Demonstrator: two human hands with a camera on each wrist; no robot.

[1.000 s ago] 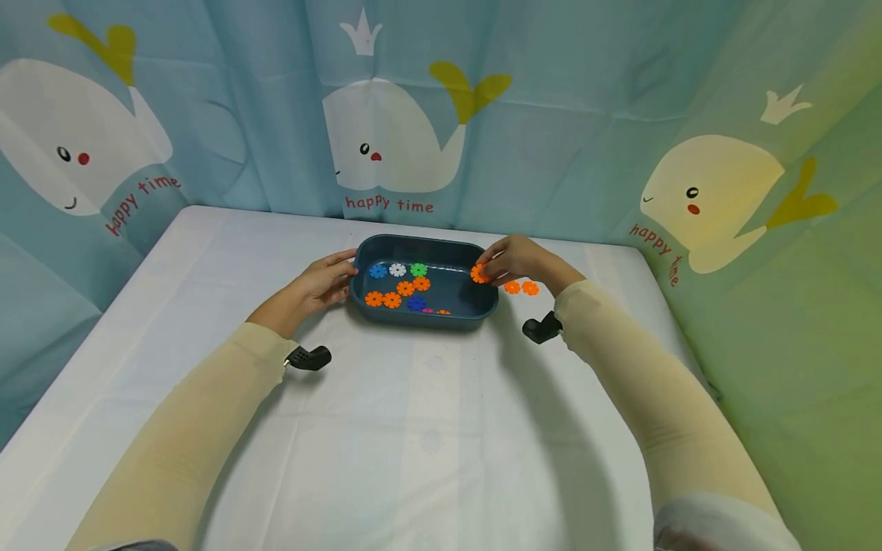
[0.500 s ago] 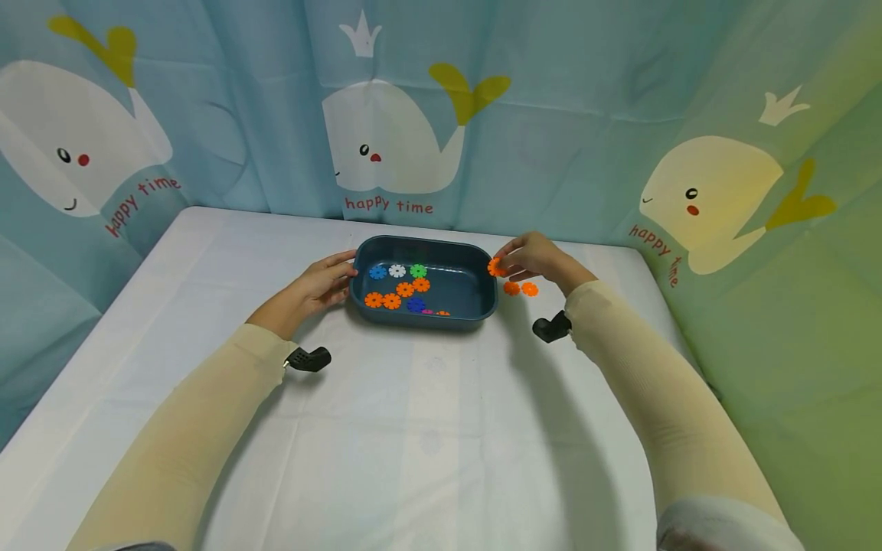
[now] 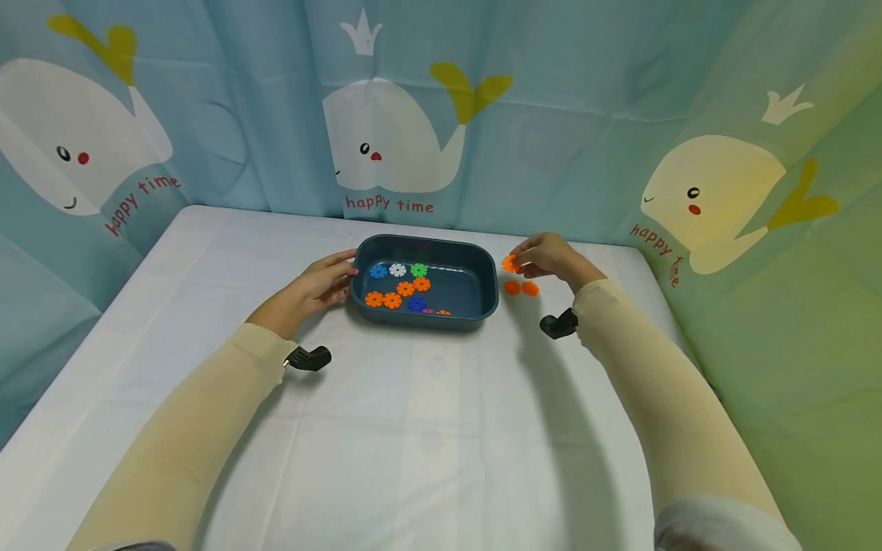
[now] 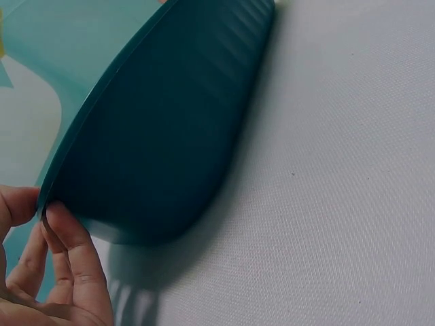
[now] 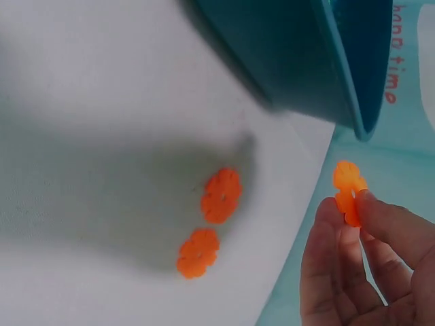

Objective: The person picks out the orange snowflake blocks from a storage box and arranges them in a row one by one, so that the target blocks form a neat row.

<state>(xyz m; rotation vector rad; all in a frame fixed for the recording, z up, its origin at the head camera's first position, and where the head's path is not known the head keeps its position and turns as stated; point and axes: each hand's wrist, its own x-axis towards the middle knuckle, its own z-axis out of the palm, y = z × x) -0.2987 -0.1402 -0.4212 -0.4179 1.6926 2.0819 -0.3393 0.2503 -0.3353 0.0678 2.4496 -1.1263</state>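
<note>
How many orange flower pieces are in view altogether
8 visible: four orange pieces lie in the bin and a fifth piece is partly hidden by its near wall; two pieces sit on the table beside it; the right hand pinches one piece. That wall may hide more.

Head view faces forward-down; closer wrist views share its tray (image 3: pixel 458 287)

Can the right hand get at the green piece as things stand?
Probably yes: the tray is open above the green piece, though the right hand pinches an orange piece.
</note>
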